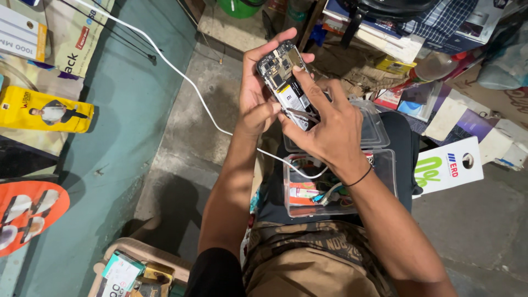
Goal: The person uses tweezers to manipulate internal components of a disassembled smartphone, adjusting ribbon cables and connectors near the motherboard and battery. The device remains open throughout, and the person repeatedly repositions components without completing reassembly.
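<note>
Opened phone point(285, 82), back cover off, circuit board and battery exposed: gripped in left hand point(256, 102), fingers wrapped around its top edge. Right hand point(324, 129) closed on its lower half, forefinger pressing the board. Held above clear plastic box point(385, 181) on lap; white cable point(192, 88) passed beneath.

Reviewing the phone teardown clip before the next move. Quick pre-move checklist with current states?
1. Left hand has a firm grip on the opened black smartphone with exposed circuit board and battery: ok.
2. Right hand fingers rest on the phone's battery area: ok.
3. Whether the right hand pinches a tool or a cable: cannot tell.
4. Clear plastic parts box with its lid open sits on the lap below the phone: ok.
5. White cable crosses the concrete floor and runs under the hands toward the box: not ok, possible snag.
</note>
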Motion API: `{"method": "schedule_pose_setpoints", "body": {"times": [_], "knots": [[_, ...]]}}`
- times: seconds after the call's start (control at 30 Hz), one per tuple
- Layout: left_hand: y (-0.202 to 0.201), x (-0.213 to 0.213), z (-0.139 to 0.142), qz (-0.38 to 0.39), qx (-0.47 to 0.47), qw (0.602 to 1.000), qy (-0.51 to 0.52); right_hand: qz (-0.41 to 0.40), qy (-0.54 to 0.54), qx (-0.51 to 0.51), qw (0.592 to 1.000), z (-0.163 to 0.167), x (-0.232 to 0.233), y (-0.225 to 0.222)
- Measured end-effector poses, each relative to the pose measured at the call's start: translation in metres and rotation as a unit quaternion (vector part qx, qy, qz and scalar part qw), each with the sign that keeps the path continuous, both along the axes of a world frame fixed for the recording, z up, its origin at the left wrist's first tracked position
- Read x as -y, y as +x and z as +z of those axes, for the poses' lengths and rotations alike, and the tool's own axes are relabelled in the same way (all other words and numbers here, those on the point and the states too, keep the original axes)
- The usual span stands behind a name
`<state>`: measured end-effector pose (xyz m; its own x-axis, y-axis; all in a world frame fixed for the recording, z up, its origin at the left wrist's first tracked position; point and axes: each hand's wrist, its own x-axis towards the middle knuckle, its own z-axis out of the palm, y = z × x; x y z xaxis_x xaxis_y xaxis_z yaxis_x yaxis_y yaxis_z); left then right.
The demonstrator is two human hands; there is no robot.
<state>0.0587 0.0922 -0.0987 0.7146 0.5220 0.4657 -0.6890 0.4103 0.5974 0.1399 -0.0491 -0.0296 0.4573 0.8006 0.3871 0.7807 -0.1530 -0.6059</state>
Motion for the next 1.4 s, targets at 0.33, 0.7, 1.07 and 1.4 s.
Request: {"method": "schedule_pose_setpoints", "body": {"times": [0.33,0.7,1.07,1.4], "knots": [[-0.002,0.005,-0.004,0.002,-0.002,1.000,-0.012,-0.003,-0.005,0.019,1.000,0.003,0.004,-0.001],[-0.004,0.011,-0.003,0.001,-0.009,1.000,-0.018,-0.024,-0.018,0.035,0.999,0.008,0.008,-0.006],[-0.006,0.012,-0.004,-0.008,-0.009,1.000,-0.017,-0.027,-0.018,0.049,0.998,0.008,0.011,-0.009],[-0.006,0.010,-0.003,-0.004,-0.023,1.000,-0.007,-0.027,-0.015,0.053,0.998,0.010,0.010,-0.008]]}}
